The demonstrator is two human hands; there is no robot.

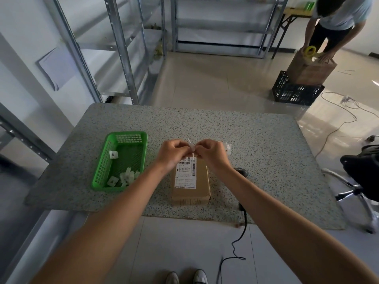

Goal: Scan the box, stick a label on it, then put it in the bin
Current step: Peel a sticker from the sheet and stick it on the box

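A brown cardboard box (202,182) lies flat near the table's front edge, with a white shipping label (185,174) on its top. Above its far end, my left hand (173,153) and my right hand (212,153) meet, both pinching a small white sticker (192,148) between the fingertips. A black barcode scanner (242,172) lies to the right of the box, partly hidden by my right forearm. The green plastic basket (102,173) stands to the left and holds several small white paper pieces.
The speckled table (266,152) carries a small white slip (228,148) past my right hand. The scanner cable (238,240) hangs off the front edge. An office chair (361,181) stands right. Metal shelves line the left and back. Another person bends over a bag on a black crate (295,92).
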